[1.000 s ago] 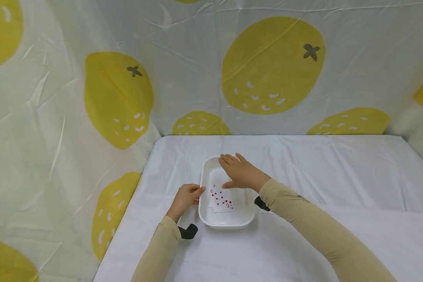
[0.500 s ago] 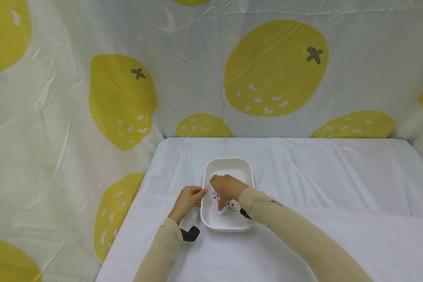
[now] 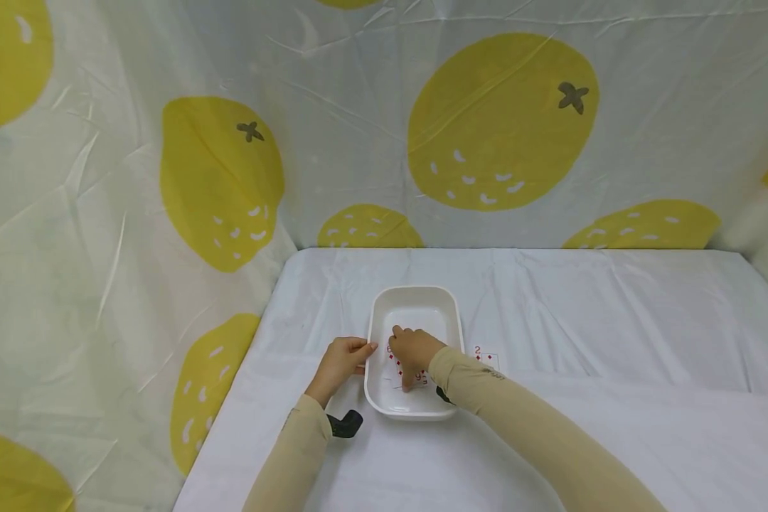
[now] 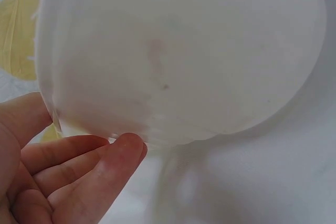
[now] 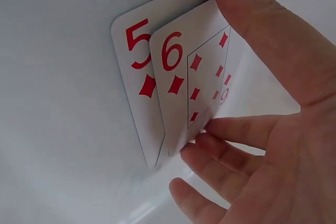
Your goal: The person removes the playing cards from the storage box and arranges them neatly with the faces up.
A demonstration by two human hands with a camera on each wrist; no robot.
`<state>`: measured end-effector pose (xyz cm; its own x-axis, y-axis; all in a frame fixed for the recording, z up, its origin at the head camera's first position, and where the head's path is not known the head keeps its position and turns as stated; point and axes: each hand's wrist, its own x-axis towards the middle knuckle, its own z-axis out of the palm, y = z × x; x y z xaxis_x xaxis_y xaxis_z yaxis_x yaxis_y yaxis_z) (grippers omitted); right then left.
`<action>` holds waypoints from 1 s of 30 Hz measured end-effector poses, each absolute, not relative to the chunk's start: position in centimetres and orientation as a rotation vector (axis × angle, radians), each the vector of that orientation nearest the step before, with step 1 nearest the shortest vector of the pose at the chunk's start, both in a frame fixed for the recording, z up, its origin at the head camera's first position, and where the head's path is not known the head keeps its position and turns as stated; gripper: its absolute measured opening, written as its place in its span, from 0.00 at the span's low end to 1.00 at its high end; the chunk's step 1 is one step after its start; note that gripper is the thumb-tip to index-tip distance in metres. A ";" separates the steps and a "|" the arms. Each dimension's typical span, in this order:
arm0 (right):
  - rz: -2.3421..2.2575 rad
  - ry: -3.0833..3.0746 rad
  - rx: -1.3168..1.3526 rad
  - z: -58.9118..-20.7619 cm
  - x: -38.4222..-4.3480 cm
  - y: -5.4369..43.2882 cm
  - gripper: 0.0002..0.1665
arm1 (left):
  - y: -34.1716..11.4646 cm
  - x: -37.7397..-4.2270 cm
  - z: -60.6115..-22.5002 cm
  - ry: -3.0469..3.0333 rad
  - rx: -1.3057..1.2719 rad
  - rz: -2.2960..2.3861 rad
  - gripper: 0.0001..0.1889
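A white rounded tray (image 3: 416, 414) stands on the table, and my left hand (image 3: 339, 366) pinches its left rim between thumb and fingers. In the left wrist view my thumb (image 4: 113, 169) lies against the tray's pale outer side (image 4: 210, 66). Inside the tray, my right hand (image 3: 414, 353) reaches down over overlapping playing cards. The right wrist view shows a six of diamonds (image 5: 176, 85) overlapping a five of diamonds (image 5: 137, 80). My right thumb (image 5: 262, 19) is at one edge of these cards and my fingertips are at the opposite edge, gripping them.
Right of the tray lies another playing card (image 3: 488, 358), a red two, partly hidden by my right sleeve (image 3: 518, 412). A white cloth (image 3: 614, 320) covers the table. Lemon-print curtains (image 3: 358, 156) hang behind and on the left.
My right hand has come down and nearer from above the tray's far part onto the cards, covering part of them. My left hand keeps its hold on the rim.
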<state>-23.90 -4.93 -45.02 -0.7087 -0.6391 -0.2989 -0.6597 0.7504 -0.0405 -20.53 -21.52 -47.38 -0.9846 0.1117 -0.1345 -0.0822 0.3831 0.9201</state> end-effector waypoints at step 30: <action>0.031 2.689 -1.014 -41.0 -25.7 -2.5 0.47 | -21.5 -20.6 -47.6 2.453 -0.014 1.667 0.19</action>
